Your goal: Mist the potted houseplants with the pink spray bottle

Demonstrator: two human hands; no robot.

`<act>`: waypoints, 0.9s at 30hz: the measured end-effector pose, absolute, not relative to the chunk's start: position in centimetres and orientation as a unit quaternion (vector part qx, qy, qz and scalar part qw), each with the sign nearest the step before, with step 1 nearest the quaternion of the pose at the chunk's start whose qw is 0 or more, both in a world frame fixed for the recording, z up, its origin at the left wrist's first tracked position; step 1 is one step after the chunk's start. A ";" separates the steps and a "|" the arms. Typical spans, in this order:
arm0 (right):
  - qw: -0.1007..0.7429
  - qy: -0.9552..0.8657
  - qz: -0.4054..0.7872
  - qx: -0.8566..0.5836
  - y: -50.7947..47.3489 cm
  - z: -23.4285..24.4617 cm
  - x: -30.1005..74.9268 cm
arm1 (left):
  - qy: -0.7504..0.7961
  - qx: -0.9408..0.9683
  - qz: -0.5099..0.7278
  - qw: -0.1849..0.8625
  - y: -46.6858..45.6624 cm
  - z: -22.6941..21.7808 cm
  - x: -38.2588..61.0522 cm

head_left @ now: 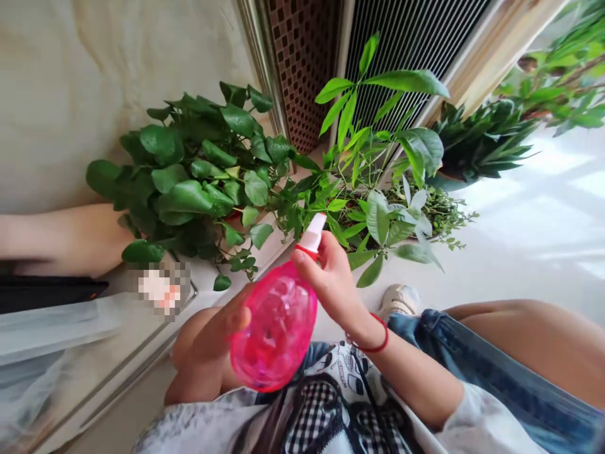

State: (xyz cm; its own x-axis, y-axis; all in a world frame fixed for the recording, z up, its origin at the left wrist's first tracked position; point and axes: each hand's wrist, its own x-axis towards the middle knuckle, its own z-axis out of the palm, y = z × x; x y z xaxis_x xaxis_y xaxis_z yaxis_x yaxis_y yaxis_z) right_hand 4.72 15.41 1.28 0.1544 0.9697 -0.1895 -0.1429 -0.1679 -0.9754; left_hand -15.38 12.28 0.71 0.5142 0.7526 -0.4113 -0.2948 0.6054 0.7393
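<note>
A translucent pink spray bottle (276, 325) with a white and red nozzle head is held low in front of me. My left hand (208, 350) wraps around the bottle's body from the left. My right hand (331, 277), with a red cord at the wrist, grips the neck and nozzle head. The nozzle points up toward a group of potted green plants: a broad-leaved one (198, 176) at the left and a taller thin-stemmed one (373, 157) at the centre.
A spiky dark green plant (477, 142) stands at the right, more foliage at the top right corner. A white floor (543, 214) spreads right. A low ledge (118, 340) runs at the left, a grille door behind the plants. Another person's arm (57, 239) lies at the left edge.
</note>
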 end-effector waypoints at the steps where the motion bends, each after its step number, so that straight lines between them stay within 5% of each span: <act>1: 0.536 -0.374 0.525 -0.545 15.8 1.0 4.1 | 0.372 0.302 0.328 0.814 12.7 0.6 -16.1; 7: 0.509 -0.429 0.527 -0.527 17.3 -0.7 2.3 | 0.301 0.258 0.301 0.867 15.1 -0.8 -18.8; 27: 0.550 -0.467 0.408 -0.560 16.3 -2.0 0.9 | 0.401 0.279 0.359 0.795 16.0 -2.8 -19.7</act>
